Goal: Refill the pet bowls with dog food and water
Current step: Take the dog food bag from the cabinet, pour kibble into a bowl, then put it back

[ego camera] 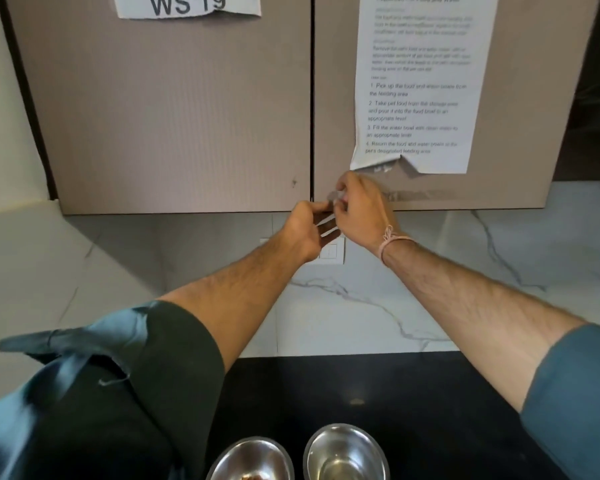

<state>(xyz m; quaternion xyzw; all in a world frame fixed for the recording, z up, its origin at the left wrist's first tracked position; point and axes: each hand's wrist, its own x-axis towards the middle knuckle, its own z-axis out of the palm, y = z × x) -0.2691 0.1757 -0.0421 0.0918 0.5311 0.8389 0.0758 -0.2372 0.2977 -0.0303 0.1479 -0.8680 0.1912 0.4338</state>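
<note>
Taupe flat-fronted wall cabinet doors [160, 116] fill the upper view, and the seam between the two runs straight down to your hands. A black polished surface [413, 382] sits at the bottom, with a white grey-veined marble backsplash [361, 306] between it and the cabinet.

- White printed instruction sheet [416, 91], taped to the right-hand door. Its lower edge is torn, just above your right hand.
- Two round stainless-steel pet bowls stand side by side on the surface, near its front edge and well below your hands. The left bowl [267, 455] holds a few brown kibble pieces [252, 477]. The right bowl [361, 445] looks bare, though its base is cut off by the frame.
- Left hand [307, 230] and right hand [359, 206] are raised together at the doors' lower edge, by the seam. The fingers [342, 188] are curled, but blur hides whether they clamp the door edges or only touch them.

Judgement: you are opening the cabinet to reach the dog food, and neither bowl is refilled yet.

To do it well:
- Hook your fingertips under each door's bottom lip, away from the torn sheet.
- Draw both doors outward evenly, elbows wide.
- Keep your forearms clear of the bowls below, so nothing dropped from the shelf lands in them.
</note>
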